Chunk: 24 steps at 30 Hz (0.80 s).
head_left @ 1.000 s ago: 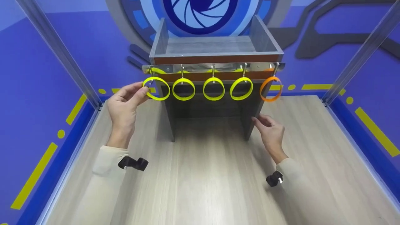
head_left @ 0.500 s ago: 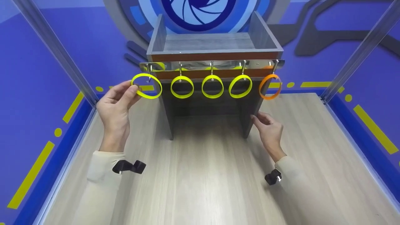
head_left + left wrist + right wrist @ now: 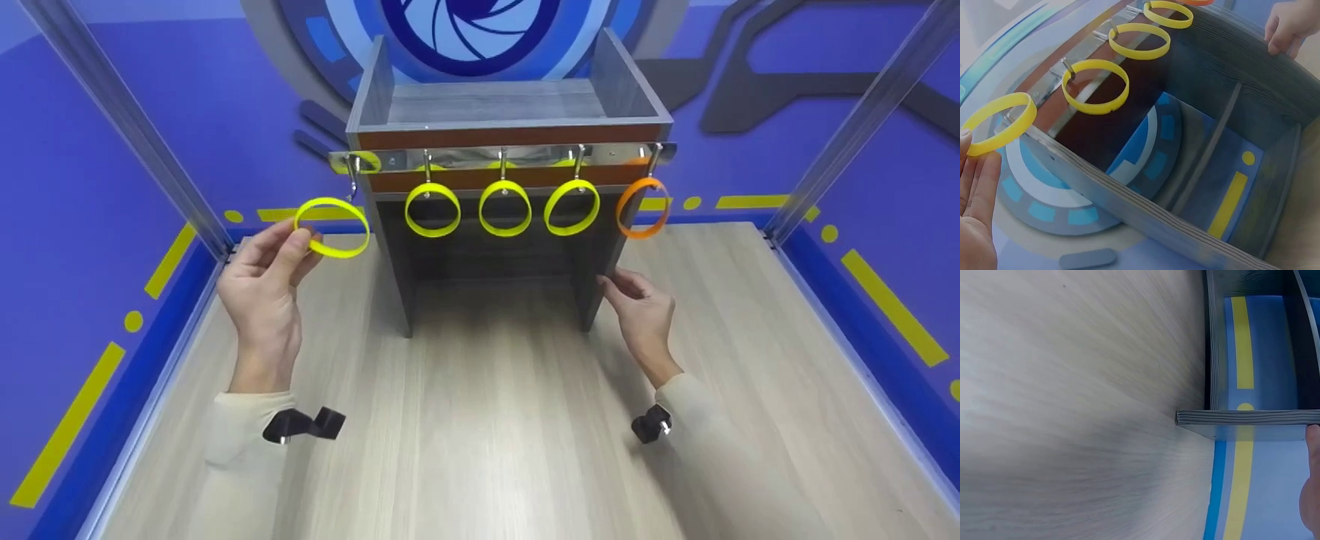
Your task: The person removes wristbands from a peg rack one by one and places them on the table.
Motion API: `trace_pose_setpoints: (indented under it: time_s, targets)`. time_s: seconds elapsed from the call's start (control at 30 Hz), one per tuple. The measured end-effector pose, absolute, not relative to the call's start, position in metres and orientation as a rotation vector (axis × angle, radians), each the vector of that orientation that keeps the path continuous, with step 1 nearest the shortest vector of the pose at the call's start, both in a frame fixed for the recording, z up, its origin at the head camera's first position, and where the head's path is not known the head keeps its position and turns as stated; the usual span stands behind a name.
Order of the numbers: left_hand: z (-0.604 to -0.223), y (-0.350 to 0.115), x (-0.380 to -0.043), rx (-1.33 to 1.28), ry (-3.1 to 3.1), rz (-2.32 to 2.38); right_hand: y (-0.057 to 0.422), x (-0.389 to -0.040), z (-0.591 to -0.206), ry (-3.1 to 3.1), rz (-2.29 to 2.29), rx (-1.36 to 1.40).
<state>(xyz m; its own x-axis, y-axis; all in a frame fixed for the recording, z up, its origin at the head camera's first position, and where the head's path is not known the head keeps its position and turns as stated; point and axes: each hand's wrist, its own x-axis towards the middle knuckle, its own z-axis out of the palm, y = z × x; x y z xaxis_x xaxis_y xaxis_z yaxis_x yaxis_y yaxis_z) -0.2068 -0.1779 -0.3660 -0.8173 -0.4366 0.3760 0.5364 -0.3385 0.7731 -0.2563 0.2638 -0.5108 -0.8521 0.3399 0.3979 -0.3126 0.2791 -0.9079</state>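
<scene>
My left hand [image 3: 262, 285] pinches a thin yellow wristband [image 3: 334, 251] between thumb and fingers. The band is below and left of the bare leftmost hook [image 3: 352, 180], apart from it in the head view. A grey wooden shelf [image 3: 409, 289] carries the metal hook rail [image 3: 465, 157] on its front. On the other hooks hang more yellow wristbands [image 3: 433, 234] and, at the far right, an orange wristband [image 3: 643, 235]. My right hand [image 3: 643, 311] grips the front edge of the shelf's right side panel [image 3: 1252, 417]; its fingers are partly hidden.
The shelf stands on a light wood-grain table [image 3: 480, 420] against a blue patterned back wall [image 3: 187, 97]. Its upper part is an open tray-like compartment [image 3: 495, 101]. Metal frame posts [image 3: 135, 127] stand at both sides.
The left hand has drawn the yellow wristband leftward, off the leftmost hook, and then lowered it. The right hand has kept its place on the side panel.
</scene>
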Motion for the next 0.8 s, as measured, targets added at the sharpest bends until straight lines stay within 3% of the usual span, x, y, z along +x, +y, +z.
trace_pose_setpoints:
  time_s: [0.8]
  targets:
    - [-0.464,-0.198,-0.212,0.319,-1.420,-2.218,0.259,-0.254,-0.507,-2.010,1.635,-0.061]
